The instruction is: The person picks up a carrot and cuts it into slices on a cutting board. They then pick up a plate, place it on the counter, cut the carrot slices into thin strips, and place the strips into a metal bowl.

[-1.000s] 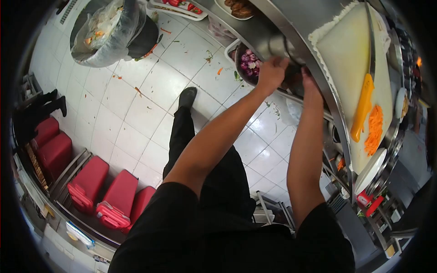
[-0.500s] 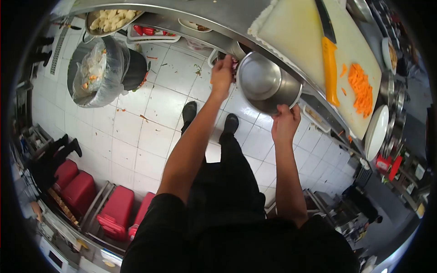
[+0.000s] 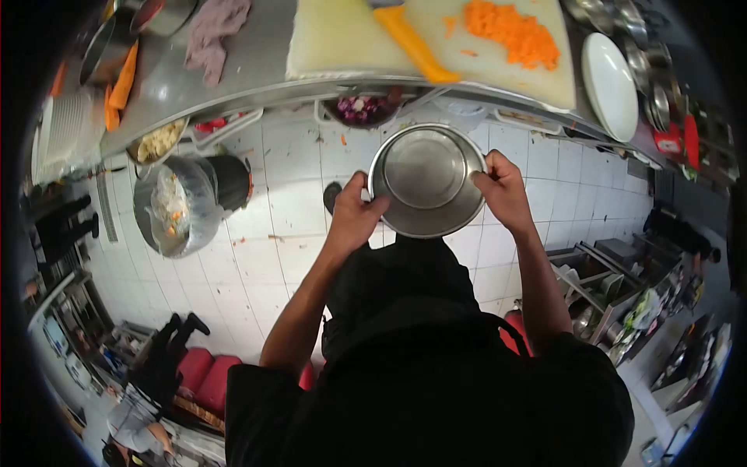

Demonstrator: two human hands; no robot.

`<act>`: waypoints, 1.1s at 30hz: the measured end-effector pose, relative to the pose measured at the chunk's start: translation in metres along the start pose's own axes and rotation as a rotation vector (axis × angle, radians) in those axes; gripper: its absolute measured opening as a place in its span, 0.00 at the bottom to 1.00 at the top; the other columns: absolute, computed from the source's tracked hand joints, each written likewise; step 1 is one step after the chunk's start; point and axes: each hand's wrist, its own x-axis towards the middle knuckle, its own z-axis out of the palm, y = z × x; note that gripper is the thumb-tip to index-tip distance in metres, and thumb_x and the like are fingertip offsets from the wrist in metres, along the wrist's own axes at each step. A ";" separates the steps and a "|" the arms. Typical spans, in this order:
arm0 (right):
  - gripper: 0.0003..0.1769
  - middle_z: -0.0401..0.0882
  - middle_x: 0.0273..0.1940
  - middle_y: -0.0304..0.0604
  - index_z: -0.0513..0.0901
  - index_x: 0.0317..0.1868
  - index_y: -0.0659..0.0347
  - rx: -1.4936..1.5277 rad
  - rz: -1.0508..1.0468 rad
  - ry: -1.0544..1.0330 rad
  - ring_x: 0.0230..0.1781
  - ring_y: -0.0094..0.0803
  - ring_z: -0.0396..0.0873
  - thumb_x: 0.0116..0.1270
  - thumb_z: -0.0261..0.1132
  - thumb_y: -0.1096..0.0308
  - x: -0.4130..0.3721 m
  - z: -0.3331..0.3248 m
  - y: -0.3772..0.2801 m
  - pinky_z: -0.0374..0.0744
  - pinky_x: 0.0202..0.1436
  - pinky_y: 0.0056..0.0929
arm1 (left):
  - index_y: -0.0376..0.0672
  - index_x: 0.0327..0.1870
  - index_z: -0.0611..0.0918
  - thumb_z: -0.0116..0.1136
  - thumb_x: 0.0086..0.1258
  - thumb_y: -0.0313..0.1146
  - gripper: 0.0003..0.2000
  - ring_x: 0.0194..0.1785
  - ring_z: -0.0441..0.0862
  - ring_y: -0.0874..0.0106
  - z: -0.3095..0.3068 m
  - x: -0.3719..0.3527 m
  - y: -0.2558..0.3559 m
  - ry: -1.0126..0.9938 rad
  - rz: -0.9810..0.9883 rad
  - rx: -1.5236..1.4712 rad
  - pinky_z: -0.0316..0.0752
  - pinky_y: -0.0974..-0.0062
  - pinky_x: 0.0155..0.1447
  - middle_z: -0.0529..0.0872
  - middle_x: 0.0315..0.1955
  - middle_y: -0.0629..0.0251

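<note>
A deep stainless steel pot (image 3: 426,173) is held out in front of my body, its mouth facing up; its inside looks bare. My left hand (image 3: 355,216) grips the left rim, thumb on the near side. On the opposite rim, my right hand (image 3: 506,194) is closed with its thumb over the edge. Just beyond the pot, a bowl of chopped purple pieces (image 3: 362,109) sits below the counter edge. Above it on the counter lies a cutting board (image 3: 334,43) with a yellow-handled knife (image 3: 416,47) and a heap of shredded carrot (image 3: 517,35).
A lined waste bin (image 3: 175,214) stands on the tiled floor at left. Whole carrots (image 3: 124,76) and a crumpled cloth (image 3: 214,35) lie on the counter, with a white plate (image 3: 610,87) at right. Another person (image 3: 136,424) is at lower left.
The pot has come away from the counter edge toward my body. My left hand has moved from beside the under-counter shelf onto its rim. The view has turned, showing more counter at left.
</note>
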 end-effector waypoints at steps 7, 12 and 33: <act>0.35 0.81 0.55 0.58 0.78 0.60 0.69 -0.315 -0.256 0.818 0.54 0.46 0.78 0.64 0.77 0.50 0.067 -0.090 -0.040 0.76 0.56 0.38 | 0.35 0.41 0.78 0.61 0.68 0.22 0.05 0.34 0.86 0.75 0.068 0.013 -0.001 0.141 0.059 -0.085 0.86 0.73 0.36 0.85 0.32 0.62; 0.53 0.75 0.62 0.60 0.69 0.70 0.70 -0.481 -0.466 0.793 0.66 0.55 0.70 0.58 0.77 0.39 0.167 -0.103 -0.048 0.65 0.71 0.46 | 0.34 0.43 0.78 0.61 0.70 0.23 0.06 0.37 0.86 0.71 0.121 0.028 0.009 0.210 0.051 -0.118 0.90 0.69 0.37 0.81 0.36 0.62; 0.45 0.83 0.57 0.63 0.78 0.59 0.74 -0.087 -0.402 0.636 0.63 0.57 0.78 0.56 0.78 0.41 0.191 -0.099 -0.063 0.74 0.67 0.49 | 0.37 0.61 0.78 0.54 0.73 0.17 0.17 0.51 0.88 0.67 0.125 -0.095 0.153 0.165 0.374 -0.604 0.89 0.66 0.52 0.86 0.53 0.57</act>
